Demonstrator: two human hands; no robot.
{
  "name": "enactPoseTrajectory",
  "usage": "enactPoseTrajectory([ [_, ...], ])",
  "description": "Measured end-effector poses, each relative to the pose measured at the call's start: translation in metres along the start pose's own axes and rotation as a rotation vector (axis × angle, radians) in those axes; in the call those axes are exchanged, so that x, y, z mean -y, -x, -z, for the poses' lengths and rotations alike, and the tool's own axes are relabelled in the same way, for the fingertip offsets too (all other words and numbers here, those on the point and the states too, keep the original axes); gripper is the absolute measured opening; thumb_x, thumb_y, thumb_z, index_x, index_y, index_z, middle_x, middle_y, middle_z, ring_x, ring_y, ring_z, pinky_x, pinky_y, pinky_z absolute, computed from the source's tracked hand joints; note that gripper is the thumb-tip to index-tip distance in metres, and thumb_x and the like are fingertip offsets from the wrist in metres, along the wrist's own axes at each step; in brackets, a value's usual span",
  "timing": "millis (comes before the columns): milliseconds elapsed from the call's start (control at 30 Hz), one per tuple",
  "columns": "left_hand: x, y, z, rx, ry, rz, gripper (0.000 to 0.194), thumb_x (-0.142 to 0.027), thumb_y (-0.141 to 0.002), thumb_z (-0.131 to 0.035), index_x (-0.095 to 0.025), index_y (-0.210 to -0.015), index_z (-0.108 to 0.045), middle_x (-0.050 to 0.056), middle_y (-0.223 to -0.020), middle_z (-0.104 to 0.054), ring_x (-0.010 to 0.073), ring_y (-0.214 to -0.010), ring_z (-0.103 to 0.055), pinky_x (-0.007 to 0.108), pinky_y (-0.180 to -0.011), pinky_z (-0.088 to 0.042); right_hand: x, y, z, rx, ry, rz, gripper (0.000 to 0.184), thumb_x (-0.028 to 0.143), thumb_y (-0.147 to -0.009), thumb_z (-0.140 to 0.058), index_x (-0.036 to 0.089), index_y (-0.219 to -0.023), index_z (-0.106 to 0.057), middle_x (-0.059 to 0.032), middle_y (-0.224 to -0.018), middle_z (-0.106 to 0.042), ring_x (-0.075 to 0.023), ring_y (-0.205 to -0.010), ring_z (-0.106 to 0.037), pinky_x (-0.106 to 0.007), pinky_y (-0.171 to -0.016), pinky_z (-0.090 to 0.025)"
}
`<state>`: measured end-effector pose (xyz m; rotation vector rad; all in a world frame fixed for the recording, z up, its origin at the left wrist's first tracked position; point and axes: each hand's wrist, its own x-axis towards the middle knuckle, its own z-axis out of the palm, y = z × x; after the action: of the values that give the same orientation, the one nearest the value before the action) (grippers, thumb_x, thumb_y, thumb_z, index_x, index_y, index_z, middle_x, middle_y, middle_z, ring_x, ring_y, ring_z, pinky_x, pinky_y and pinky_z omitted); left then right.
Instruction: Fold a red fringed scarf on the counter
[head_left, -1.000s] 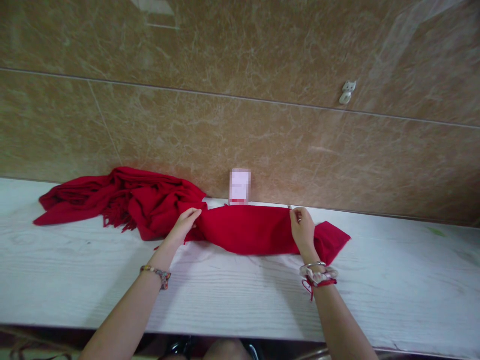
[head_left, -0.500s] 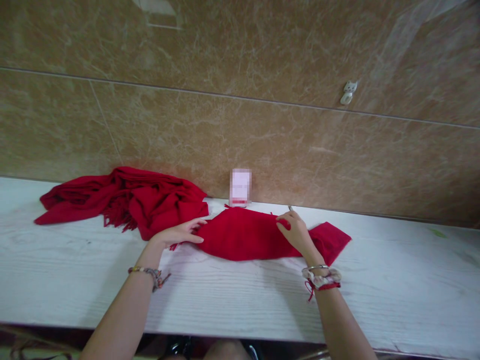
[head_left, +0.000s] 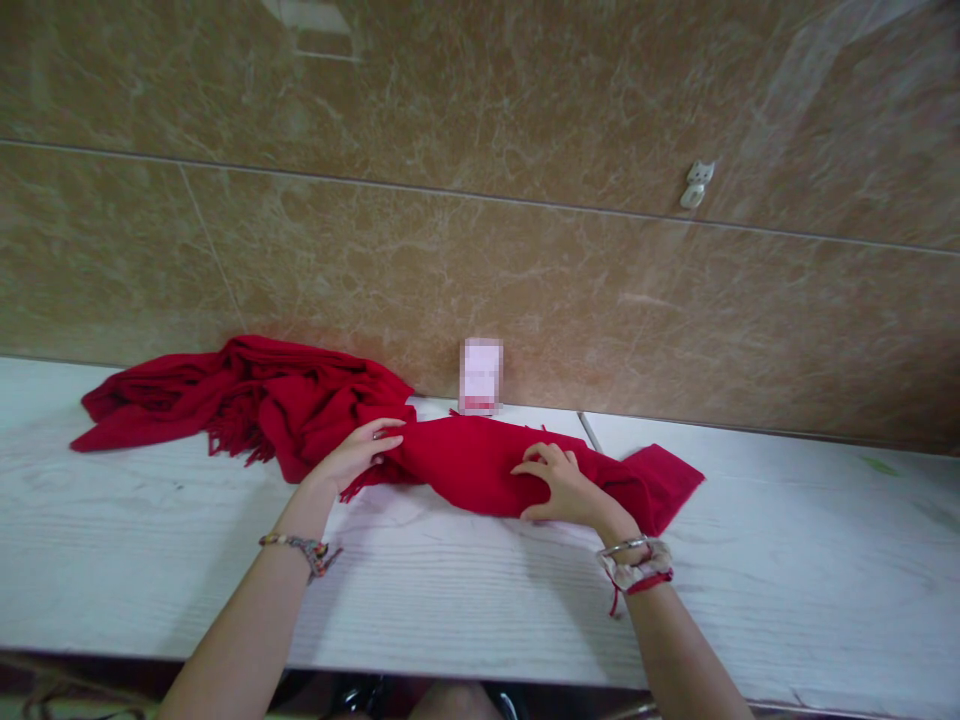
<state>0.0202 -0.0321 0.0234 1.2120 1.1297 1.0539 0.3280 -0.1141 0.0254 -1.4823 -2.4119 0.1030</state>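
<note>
A red fringed scarf [head_left: 465, 465] runs along the white wooden surface, its middle stretch narrow and fairly smooth. At its left end lies a crumpled heap of red cloth [head_left: 300, 405] with tassels; whether the two are one piece I cannot tell. My left hand [head_left: 356, 458] touches the scarf where it meets the heap, fingers extended and apart. Over the right half of the scarf, my right hand [head_left: 566, 485] rests with spread, bent fingers on the cloth. A flat red end [head_left: 656, 480] sticks out beyond my right wrist.
A small pale card or box [head_left: 481, 375], blurred out, stands against the brown marbled wall [head_left: 375, 260] behind the scarf. A white cat-shaped hook [head_left: 698, 184] is fixed to the wall at upper right. The white tabletop [head_left: 450, 590] has its front edge near my body.
My right hand has let go of the scarf's far edge and moved left and nearer onto the cloth. My left hand has loosened its pinch, its fingers now apart.
</note>
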Motion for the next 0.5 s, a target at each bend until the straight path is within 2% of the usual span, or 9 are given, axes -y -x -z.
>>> enactPoseTrajectory([
  [133,0.004,-0.006,-0.002,-0.129,-0.004,-0.055,0.039,-0.03,-0.045,-0.075,-0.019,-0.082,-0.065,0.0,-0.074,-0.063,0.0088,-0.056,-0.053,0.016,-0.043,-0.031,0.0,-0.005,-0.004,-0.109,0.069,-0.028,0.012,0.02,-0.074,-0.061,0.022,-0.084,-0.067,-0.0065,-0.099,-0.056,-0.0229,-0.094,-0.05,-0.041,-0.082,-0.037],
  [267,0.008,-0.008,-0.007,-0.197,-0.035,-0.095,0.04,-0.037,-0.048,-0.073,-0.019,-0.083,-0.064,-0.001,-0.072,-0.061,0.0098,-0.057,-0.052,0.017,-0.044,-0.03,-0.002,-0.009,-0.006,-0.383,0.083,-0.092,0.013,0.015,-0.078,-0.053,0.019,-0.081,-0.065,-0.0069,-0.091,-0.057,-0.0213,-0.089,-0.051,-0.037,-0.08,-0.037],
  [400,0.005,-0.005,-0.014,-0.175,-0.023,-0.17,0.044,-0.042,-0.052,-0.071,-0.018,-0.087,-0.062,-0.002,-0.069,-0.059,0.0111,-0.06,-0.052,0.019,-0.048,-0.033,-0.005,-0.009,-0.005,-0.672,0.103,-0.194,0.015,0.019,-0.08,-0.049,0.019,-0.08,-0.064,-0.0074,-0.089,-0.056,-0.0219,-0.088,-0.049,-0.037,-0.078,-0.036],
  [500,0.001,-0.002,-0.018,-0.124,0.011,-0.238,0.047,-0.042,-0.052,-0.072,-0.018,-0.091,-0.061,-0.003,-0.067,-0.056,0.0114,-0.061,-0.053,0.02,-0.053,-0.037,-0.008,-0.009,-0.003,-0.789,0.11,-0.298,0.017,0.022,-0.081,-0.047,0.02,-0.078,-0.063,-0.0076,-0.09,-0.055,-0.0225,-0.088,-0.048,-0.038,-0.077,-0.035],
])
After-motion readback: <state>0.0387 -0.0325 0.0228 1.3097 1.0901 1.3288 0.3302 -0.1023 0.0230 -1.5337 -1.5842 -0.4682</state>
